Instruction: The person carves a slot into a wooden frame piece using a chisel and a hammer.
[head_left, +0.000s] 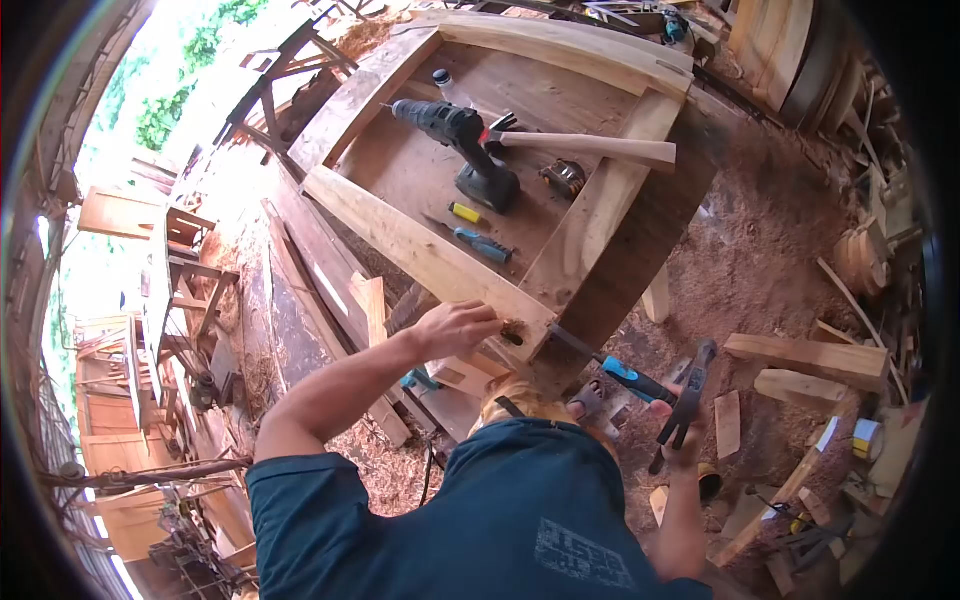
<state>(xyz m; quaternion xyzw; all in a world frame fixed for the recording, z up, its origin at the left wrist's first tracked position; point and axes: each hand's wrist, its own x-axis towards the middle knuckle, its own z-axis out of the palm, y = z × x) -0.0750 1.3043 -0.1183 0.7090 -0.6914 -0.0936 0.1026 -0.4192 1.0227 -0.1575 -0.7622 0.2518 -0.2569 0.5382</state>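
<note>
My left hand is over the near rail of a wooden frame, its fingers curled together beside a hole with shavings at it. Whether something small is pinched in them is hidden. At the right, my right hand grips a dark claw hammer together with a chisel with a blue and black handle. The chisel's blade points left toward the frame's corner. How the fingers divide between the two tools is partly hidden.
Inside the frame lie a cordless drill, a wooden-handled hammer, a tape measure, a blue-handled tool, a yellow piece and a small bottle. Wood offcuts and sawdust cover the floor at right.
</note>
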